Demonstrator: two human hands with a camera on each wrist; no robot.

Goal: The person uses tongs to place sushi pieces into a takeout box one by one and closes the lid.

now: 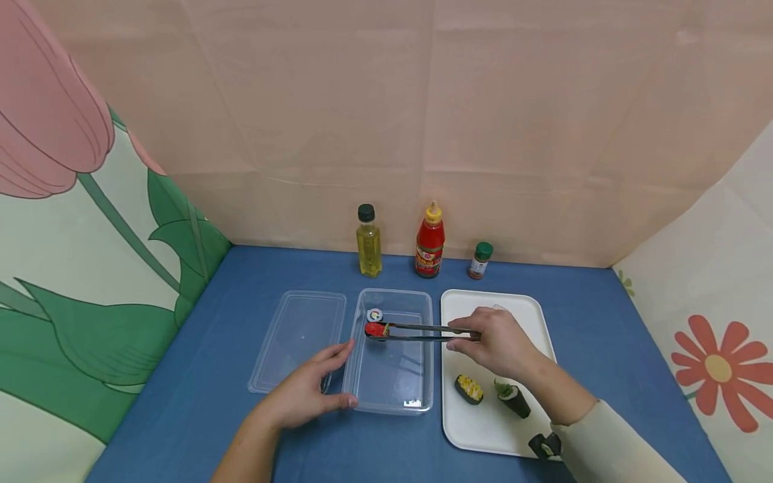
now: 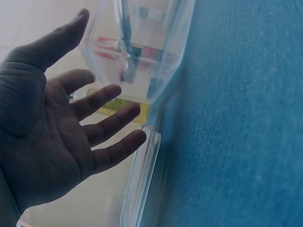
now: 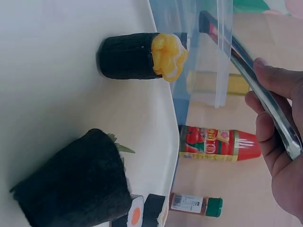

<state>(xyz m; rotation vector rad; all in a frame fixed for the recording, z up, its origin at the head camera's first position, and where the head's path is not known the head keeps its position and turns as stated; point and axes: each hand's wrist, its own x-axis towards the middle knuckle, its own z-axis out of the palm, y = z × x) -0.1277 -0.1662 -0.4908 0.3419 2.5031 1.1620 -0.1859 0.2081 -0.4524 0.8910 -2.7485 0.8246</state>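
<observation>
Our pale right sleeve (image 1: 616, 443) is hanging over a corner of the white tray (image 1: 483, 431), partly covering some dark rolls (image 1: 537, 445). Our right hand (image 1: 502, 343) is gripping tongs (image 1: 431, 328), fingers and thumb clamped on them; these are pinching a red-topped sushi (image 1: 375, 329) inside the clear container (image 1: 392, 382), near its left wall and just in front of a round roll (image 1: 374, 314). Our left hand (image 1: 306, 390) is holding its fingers apart beside that wall, near the flat lid (image 1: 302, 329). Corn-topped sushi (image 1: 469, 389) and a seaweed roll (image 1: 514, 401) are lying on the tray. Behind, an oil bottle (image 1: 369, 248), a red sauce bottle (image 1: 429, 245) and a green-capped jar (image 1: 480, 260) are standing.
</observation>
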